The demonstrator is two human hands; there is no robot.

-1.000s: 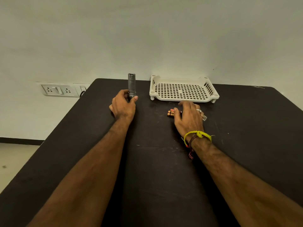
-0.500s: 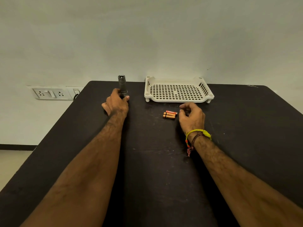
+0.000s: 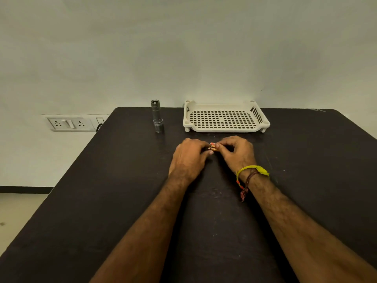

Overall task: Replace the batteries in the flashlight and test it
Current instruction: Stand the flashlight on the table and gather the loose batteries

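Note:
A grey metal flashlight [image 3: 156,116] stands upright by itself near the far edge of the black table [image 3: 102,201], with no hand on it. A small bundle of orange batteries [image 3: 212,146] lies on the table in front of the tray. My left hand [image 3: 189,158] and my right hand [image 3: 236,153] meet over the bundle, and the fingertips of both pinch it from either side. Most of each battery is hidden by the fingers. A yellow band and a brown thread circle my right wrist.
A white perforated plastic tray [image 3: 224,117] sits at the far edge, right of the flashlight, with nothing in it. A wall socket panel [image 3: 70,123] is mounted left of the table. The wall stands right behind the table's far edge.
My left hand has let go of the flashlight and moved right to the batteries. My right hand has shifted left onto them. The flashlight stays standing.

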